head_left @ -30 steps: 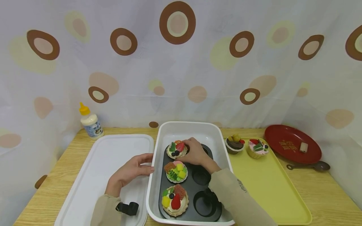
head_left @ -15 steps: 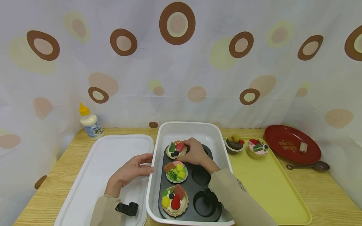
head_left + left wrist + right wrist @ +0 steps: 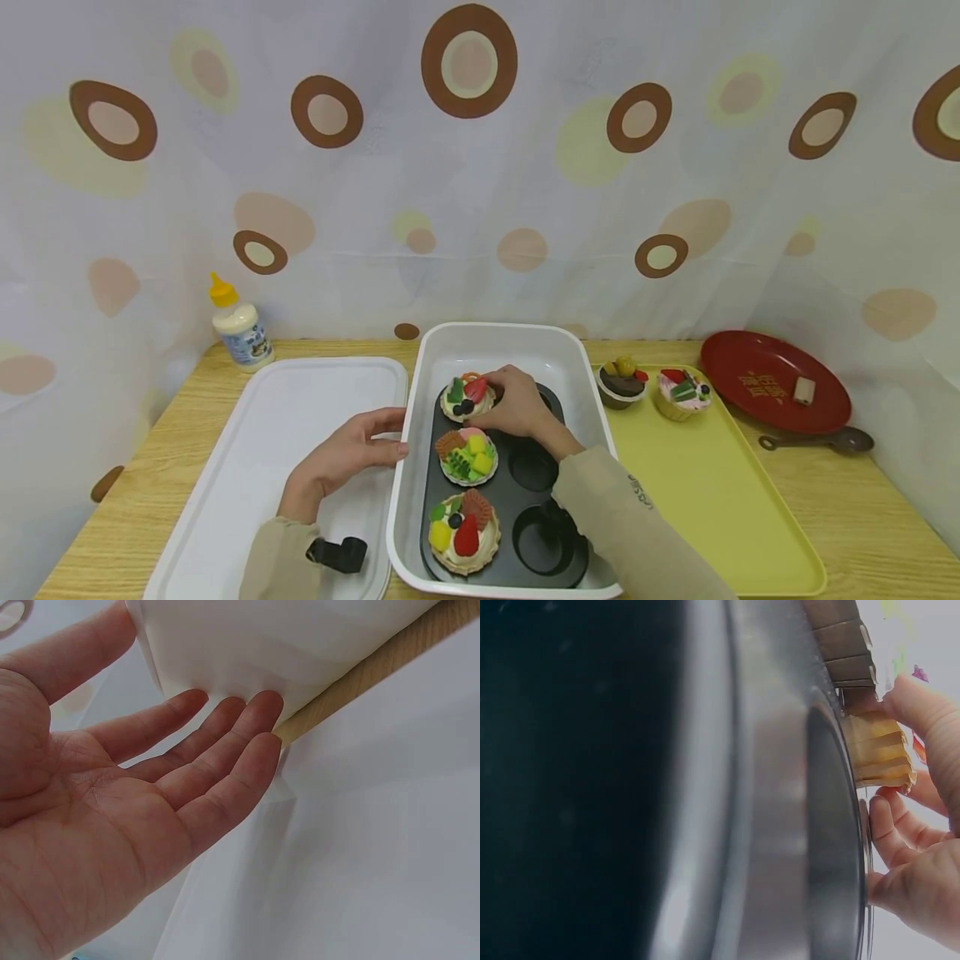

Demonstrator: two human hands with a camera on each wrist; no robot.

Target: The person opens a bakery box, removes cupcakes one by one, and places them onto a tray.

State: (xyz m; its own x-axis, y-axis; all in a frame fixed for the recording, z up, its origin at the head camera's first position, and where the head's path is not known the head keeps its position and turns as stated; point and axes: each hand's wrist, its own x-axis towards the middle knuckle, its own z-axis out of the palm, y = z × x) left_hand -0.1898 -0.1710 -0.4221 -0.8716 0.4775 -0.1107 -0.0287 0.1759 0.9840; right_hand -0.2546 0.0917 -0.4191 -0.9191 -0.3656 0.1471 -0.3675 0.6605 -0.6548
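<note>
My right hand (image 3: 517,406) pinches a fruit tart (image 3: 461,407) topped with strawberry, a green leaf and dark berries, at the far left of the black muffin tin (image 3: 507,493). In the right wrist view, the thumb and fingers close on its yellow fluted case (image 3: 881,750). Two more fruit tarts sit in the same left column, a middle one (image 3: 467,458) and a larger front one (image 3: 465,535). The tin lies in a deep white bin (image 3: 400,500). With relaxed fingers, my left hand (image 3: 345,454) touches the bin's left outer wall (image 3: 217,645).
Left of the bin lies a white tray (image 3: 300,417), with a yellow-capped bottle (image 3: 243,333) behind it. A yellow tray (image 3: 705,500) at right bears a chocolate cupcake (image 3: 622,387) and a pink-cream cupcake (image 3: 684,398). Beyond are a red plate (image 3: 750,350) and a dark spoon (image 3: 851,441).
</note>
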